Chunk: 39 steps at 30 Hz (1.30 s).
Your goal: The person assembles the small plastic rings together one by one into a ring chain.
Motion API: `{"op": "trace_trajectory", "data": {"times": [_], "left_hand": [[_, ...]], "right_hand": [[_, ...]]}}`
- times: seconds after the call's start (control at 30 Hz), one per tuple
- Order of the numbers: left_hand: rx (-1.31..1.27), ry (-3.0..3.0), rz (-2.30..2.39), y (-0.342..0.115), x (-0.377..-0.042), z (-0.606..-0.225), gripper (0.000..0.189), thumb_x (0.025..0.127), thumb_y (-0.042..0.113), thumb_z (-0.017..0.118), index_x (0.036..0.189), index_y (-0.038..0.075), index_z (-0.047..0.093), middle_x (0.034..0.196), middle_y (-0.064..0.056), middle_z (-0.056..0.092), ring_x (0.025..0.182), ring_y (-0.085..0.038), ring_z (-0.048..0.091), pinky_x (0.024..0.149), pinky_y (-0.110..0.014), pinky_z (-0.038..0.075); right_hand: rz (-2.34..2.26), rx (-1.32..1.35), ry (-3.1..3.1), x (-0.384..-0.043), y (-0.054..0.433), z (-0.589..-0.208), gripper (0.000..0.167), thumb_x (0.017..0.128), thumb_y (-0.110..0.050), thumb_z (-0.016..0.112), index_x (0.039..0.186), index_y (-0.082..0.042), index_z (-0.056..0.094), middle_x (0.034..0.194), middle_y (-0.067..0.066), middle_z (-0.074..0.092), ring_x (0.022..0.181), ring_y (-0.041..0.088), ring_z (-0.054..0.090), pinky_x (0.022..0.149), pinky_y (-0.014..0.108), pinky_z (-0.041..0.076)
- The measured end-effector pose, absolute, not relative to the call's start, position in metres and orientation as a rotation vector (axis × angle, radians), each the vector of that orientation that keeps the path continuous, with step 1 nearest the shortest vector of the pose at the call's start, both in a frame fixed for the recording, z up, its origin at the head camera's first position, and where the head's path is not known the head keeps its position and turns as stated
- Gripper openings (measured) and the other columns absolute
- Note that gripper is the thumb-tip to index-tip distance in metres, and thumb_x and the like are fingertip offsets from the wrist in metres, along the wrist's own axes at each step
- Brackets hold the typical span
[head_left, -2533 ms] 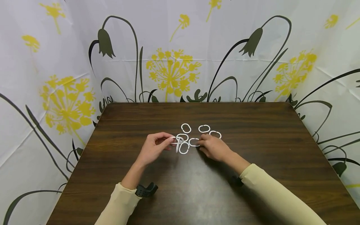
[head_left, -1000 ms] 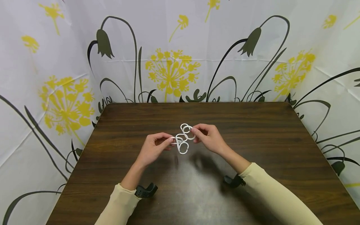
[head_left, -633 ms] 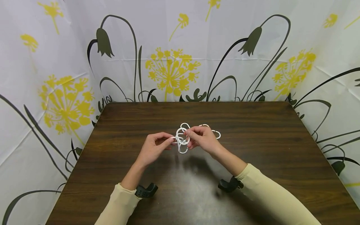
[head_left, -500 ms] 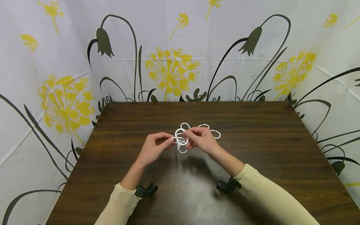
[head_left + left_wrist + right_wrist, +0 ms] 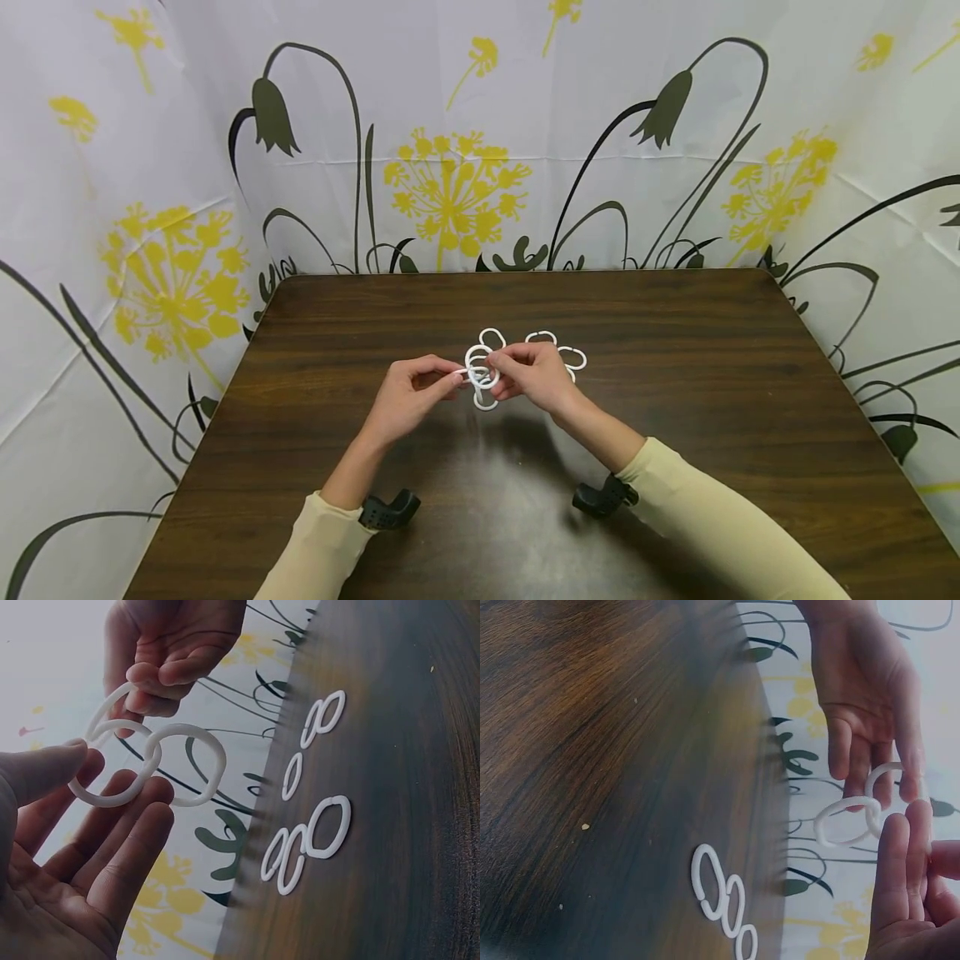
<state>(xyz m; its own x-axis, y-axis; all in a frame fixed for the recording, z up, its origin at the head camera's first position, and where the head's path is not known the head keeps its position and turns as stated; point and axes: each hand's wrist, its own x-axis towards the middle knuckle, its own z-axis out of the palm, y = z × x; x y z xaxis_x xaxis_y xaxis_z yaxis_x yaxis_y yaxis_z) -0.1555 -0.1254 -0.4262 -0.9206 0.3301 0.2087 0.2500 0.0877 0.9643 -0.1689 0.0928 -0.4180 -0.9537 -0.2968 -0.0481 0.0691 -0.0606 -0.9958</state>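
Observation:
Raised over the table, my left hand (image 5: 408, 402) pinches a white oval plastic ring (image 5: 112, 800) between thumb and fingertips. A second white ring (image 5: 220, 763) is linked through it and hangs from it, as the left wrist view shows. My right hand (image 5: 534, 379) pinches a third white ring (image 5: 107, 703) between thumb and fingers. This third ring overlaps the left hand's ring near the left thumb tip; I cannot tell whether it is hooked through. In the right wrist view, the left hand's fingers and the right fingertips (image 5: 894, 832) come close together around the rings.
Several loose white rings lie on the dark wooden table (image 5: 675, 333), among them one ring behind the hands (image 5: 492, 330) and one farther right (image 5: 573, 350). A flower-printed white curtain (image 5: 465, 83) hangs behind the table. Both wrists wear black bands.
My right hand has picked up a ring from the table and carried it up and left, against the ring in my left hand. The left hand has stayed almost still.

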Motion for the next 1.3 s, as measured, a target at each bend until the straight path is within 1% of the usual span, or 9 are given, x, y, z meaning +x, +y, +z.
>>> {"op": "trace_trajectory", "data": {"times": [0.33,0.47,0.63,0.77,0.83,0.93,1.0,1.13,1.3], "left_hand": [[0.598,2.248,2.021,-0.1277,-0.1563,-0.4258,0.020,0.093,0.003,0.067,0.105,-0.012,0.068,0.102,-0.026,0.068,0.085,-0.017,0.070,0.075,-0.035,0.059],[0.576,2.252,2.011,-0.1294,-0.1564,-0.4266,0.020,0.093,0.004,0.067,0.105,-0.011,0.068,0.101,-0.026,0.068,0.085,-0.019,0.070,0.075,-0.034,0.059],[0.540,2.261,1.994,-0.1311,-0.1566,-0.4288,0.018,0.093,0.006,0.067,0.105,-0.008,0.069,0.101,-0.026,0.068,0.086,-0.028,0.070,0.073,-0.034,0.059],[0.520,2.281,1.959,-0.1332,-0.1573,-0.4314,0.020,0.094,0.008,0.067,0.107,-0.006,0.069,0.102,-0.024,0.068,0.085,-0.025,0.069,0.072,-0.033,0.059],[0.511,2.288,1.942,-0.1341,-0.1568,-0.4314,0.021,0.094,0.010,0.068,0.109,-0.004,0.069,0.104,-0.022,0.068,0.085,-0.019,0.069,0.072,-0.034,0.059],[0.505,2.296,1.913,-0.1352,-0.1567,-0.4312,0.024,0.094,0.013,0.067,0.114,-0.001,0.068,0.108,-0.020,0.068,0.090,-0.024,0.069,0.073,-0.036,0.059],[0.502,2.300,1.900,-0.1352,-0.1567,-0.4305,0.025,0.095,0.015,0.067,0.117,0.002,0.068,0.110,-0.018,0.068,0.095,-0.029,0.068,0.074,-0.039,0.059],[0.495,2.316,1.905,-0.1333,-0.1579,-0.4294,0.028,0.096,0.015,0.066,0.120,0.000,0.066,0.109,-0.020,0.068,0.099,-0.035,0.066,0.073,-0.042,0.059],[0.487,2.298,1.983,-0.1276,-0.1583,-0.4240,0.026,0.096,0.011,0.065,0.115,-0.005,0.066,0.104,-0.021,0.068,0.095,-0.035,0.066,0.073,-0.046,0.059]], "right_hand": [[-2.109,-0.195,1.978,-0.1705,0.0939,-0.4213,0.025,0.095,-0.010,0.065,0.099,0.014,0.066,0.075,0.016,0.067,0.059,0.015,0.068,0.060,0.035,0.060],[-2.138,-0.173,1.971,-0.1715,0.0949,-0.4223,0.023,0.095,-0.011,0.064,0.100,0.012,0.066,0.074,0.013,0.067,0.062,0.016,0.069,0.063,0.038,0.060],[-2.162,-0.202,1.986,-0.1719,0.0955,-0.4189,0.028,0.095,-0.011,0.065,0.106,0.015,0.063,0.072,0.010,0.066,0.063,0.017,0.069,0.068,0.043,0.060],[-2.160,-0.290,2.015,-0.1719,0.0941,-0.4177,0.023,0.096,-0.010,0.064,0.104,0.011,0.064,0.074,0.011,0.066,0.066,0.017,0.069,0.070,0.047,0.059],[-2.165,-0.325,2.007,-0.1715,0.0931,-0.4178,0.019,0.097,-0.009,0.063,0.103,0.009,0.064,0.076,0.012,0.067,0.069,0.022,0.071,0.072,0.051,0.057],[-2.173,-0.358,1.991,-0.1710,0.0918,-0.4183,0.019,0.097,-0.007,0.061,0.104,0.011,0.062,0.079,0.015,0.067,0.073,0.027,0.071,0.075,0.057,0.054],[-2.180,-0.377,1.977,-0.1702,0.0911,-0.4181,0.020,0.097,-0.006,0.061,0.105,0.013,0.061,0.083,0.019,0.067,0.075,0.029,0.072,0.075,0.057,0.054],[-2.173,-0.391,1.964,-0.1688,0.0895,-0.4185,0.020,0.097,-0.004,0.061,0.105,0.015,0.060,0.087,0.021,0.068,0.074,0.023,0.071,0.074,0.052,0.056],[-2.160,-0.402,1.959,-0.1685,0.0876,-0.4192,0.019,0.095,-0.002,0.062,0.106,0.014,0.063,0.089,0.022,0.071,0.073,0.018,0.071,0.073,0.052,0.057]]}}
